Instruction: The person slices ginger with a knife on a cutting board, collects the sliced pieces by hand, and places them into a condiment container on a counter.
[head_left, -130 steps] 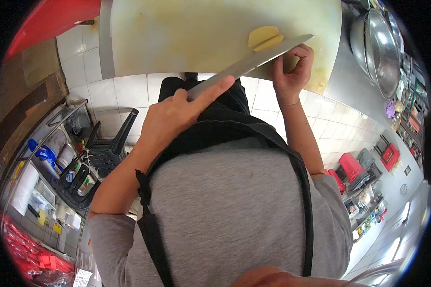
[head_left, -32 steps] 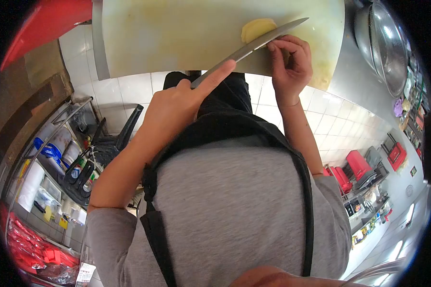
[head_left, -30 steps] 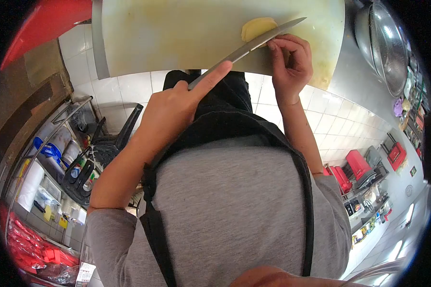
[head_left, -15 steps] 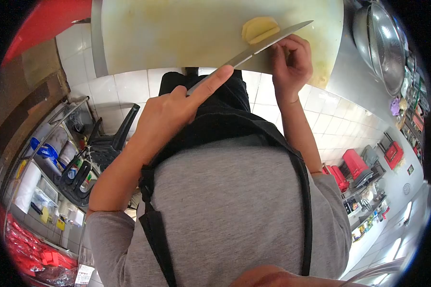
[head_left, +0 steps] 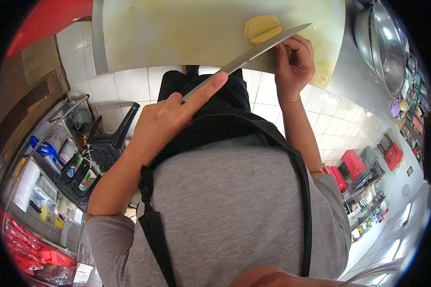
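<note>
My left hand (head_left: 170,112) is closed round the handle end of a long kitchen knife (head_left: 266,45), its index finger stretched along the blade. The blade slants up to the right over the cutting board (head_left: 177,33). Just beyond it lie overlapping pale yellow slices (head_left: 262,28), which look like potato. On the near side of the blade is my right hand (head_left: 296,67), fingers curled and thumb pressed in, close to the knife's front part. Whatever its fingertips grip, if anything, is hidden.
To the right of the board is a metal counter (head_left: 342,69) with large metal bowls (head_left: 385,48). A black plastic stool (head_left: 110,143) and a loaded shelf rack (head_left: 48,177) stand at my left. White tiles (head_left: 134,88) show beyond my apron.
My left hand and the knife have drawn back slightly towards my body. My right hand stays by the blade, and the slices keep their place beyond it.
</note>
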Action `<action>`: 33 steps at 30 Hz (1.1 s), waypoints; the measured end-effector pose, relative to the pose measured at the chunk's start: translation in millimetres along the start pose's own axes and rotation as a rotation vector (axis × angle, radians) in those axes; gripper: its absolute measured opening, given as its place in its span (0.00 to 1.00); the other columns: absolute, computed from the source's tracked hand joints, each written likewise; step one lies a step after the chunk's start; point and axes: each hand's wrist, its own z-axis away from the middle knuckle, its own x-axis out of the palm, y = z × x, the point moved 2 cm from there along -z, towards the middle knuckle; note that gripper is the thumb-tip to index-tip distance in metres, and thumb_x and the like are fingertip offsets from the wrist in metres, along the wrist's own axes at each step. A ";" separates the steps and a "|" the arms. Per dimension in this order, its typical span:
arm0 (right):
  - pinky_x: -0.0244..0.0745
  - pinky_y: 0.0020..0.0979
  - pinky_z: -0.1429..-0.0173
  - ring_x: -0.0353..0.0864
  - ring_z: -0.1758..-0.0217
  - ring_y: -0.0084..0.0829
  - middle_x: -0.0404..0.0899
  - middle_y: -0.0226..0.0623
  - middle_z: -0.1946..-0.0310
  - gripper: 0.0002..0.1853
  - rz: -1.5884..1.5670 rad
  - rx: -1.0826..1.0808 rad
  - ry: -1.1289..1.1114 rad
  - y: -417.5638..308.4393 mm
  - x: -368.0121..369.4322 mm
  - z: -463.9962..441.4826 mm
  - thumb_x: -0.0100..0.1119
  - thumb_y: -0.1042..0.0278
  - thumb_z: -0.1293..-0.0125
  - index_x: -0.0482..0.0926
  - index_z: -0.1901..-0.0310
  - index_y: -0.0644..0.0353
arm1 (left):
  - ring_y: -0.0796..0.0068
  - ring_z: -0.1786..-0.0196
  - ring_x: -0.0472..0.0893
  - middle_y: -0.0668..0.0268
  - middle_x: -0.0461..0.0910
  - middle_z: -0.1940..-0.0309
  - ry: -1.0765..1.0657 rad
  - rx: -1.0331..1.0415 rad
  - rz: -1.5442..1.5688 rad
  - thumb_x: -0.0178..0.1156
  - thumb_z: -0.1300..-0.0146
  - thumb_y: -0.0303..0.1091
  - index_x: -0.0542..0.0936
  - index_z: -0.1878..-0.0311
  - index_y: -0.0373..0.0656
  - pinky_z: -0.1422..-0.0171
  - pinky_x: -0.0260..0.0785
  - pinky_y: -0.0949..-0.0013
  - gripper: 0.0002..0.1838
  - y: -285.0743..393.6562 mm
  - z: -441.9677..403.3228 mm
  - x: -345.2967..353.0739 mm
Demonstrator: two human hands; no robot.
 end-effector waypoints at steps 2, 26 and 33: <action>0.77 0.28 0.53 0.83 0.58 0.32 0.84 0.39 0.61 0.06 0.004 0.001 0.002 -0.8 0.0 -0.2 0.70 0.83 0.46 0.85 0.67 0.63 | 0.61 0.77 0.80 0.62 0.76 0.77 0.012 0.001 0.034 0.60 0.45 0.21 0.53 0.22 0.83 0.72 0.77 0.58 0.53 -0.1 -1.0 0.0; 0.61 0.40 0.37 0.70 0.41 0.42 0.76 0.40 0.47 0.14 0.378 -0.256 -0.261 -32.0 -8.7 -29.5 0.71 0.76 0.46 0.82 0.57 0.52 | 0.64 0.86 0.75 0.63 0.70 0.84 0.258 0.050 0.071 0.58 0.45 0.24 0.58 0.24 0.82 0.80 0.73 0.58 0.49 1.3 -42.2 8.7; 0.51 0.45 0.32 0.64 0.35 0.42 0.73 0.39 0.41 0.15 0.618 -0.311 -0.465 -57.5 -4.7 -52.1 0.71 0.71 0.47 0.84 0.56 0.47 | 0.58 0.82 0.80 0.57 0.73 0.83 0.145 0.050 0.034 0.54 0.41 0.23 0.49 0.21 0.80 0.76 0.76 0.57 0.50 0.6 -41.5 9.1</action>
